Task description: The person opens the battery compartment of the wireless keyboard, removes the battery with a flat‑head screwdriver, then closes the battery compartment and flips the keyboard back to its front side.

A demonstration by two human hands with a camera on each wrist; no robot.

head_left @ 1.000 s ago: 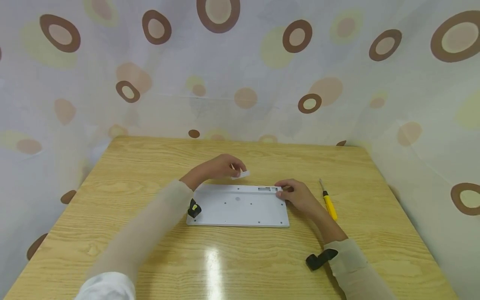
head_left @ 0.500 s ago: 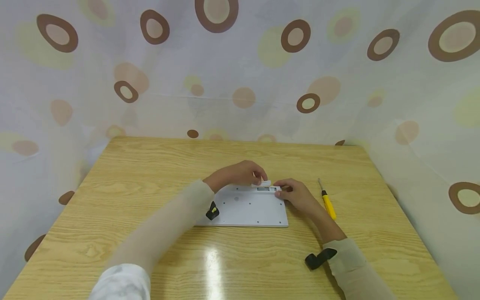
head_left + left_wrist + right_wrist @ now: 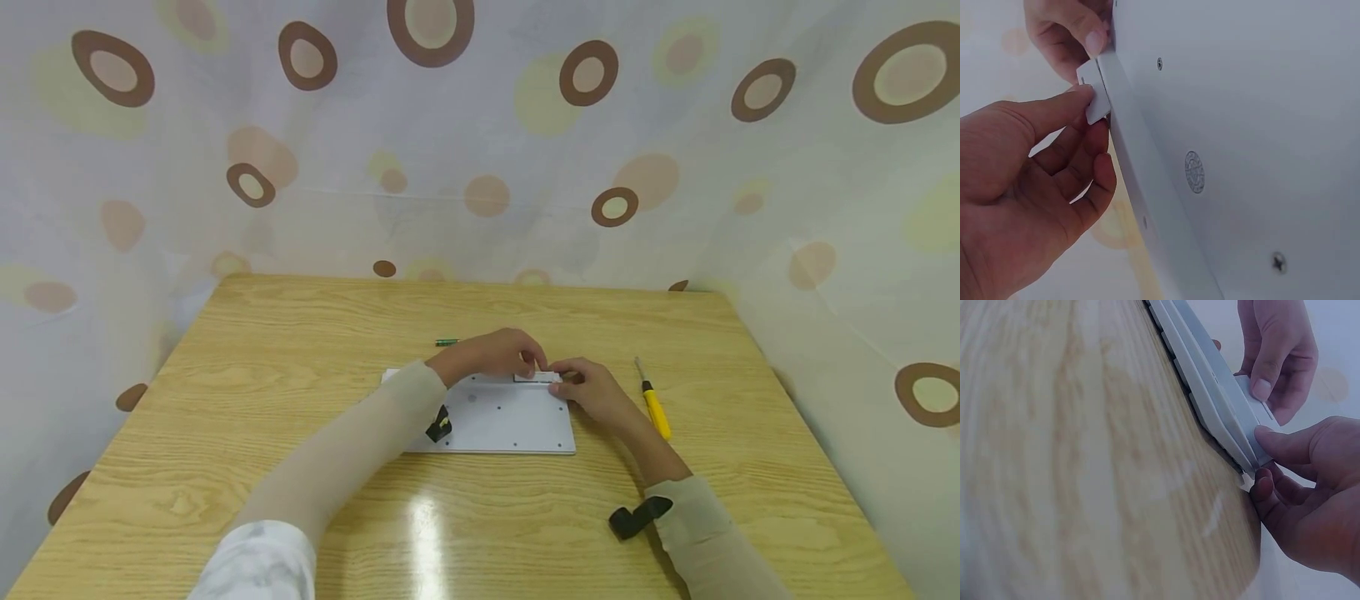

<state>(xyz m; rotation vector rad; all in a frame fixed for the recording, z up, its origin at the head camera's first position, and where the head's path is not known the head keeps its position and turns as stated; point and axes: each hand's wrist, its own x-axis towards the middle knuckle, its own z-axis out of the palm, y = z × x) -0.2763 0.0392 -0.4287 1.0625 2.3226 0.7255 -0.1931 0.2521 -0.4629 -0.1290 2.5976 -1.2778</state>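
Note:
A white keyboard (image 3: 517, 421) lies face down on the table, its screw-dotted back upward. At its far right edge, my left hand (image 3: 501, 352) pinches a small white battery cover (image 3: 1099, 97) between thumb and fingers. The cover sits at the battery compartment, slightly tilted against the edge in the left wrist view. My right hand (image 3: 596, 393) grips the keyboard's far right corner, thumb on top and fingers beneath, close beside the cover. My left forearm hides the keyboard's left part.
A yellow-handled screwdriver (image 3: 657, 410) lies right of the keyboard, its tip pointing away. A green battery (image 3: 447, 342) lies behind the keyboard, partly hidden by the left hand. The wooden table (image 3: 300, 317) ends at a patterned curtain (image 3: 487, 142).
My left hand has moved right and down with the cover, bringing it onto the battery compartment. The green battery has come into view behind it. My right hand has kept its grip.

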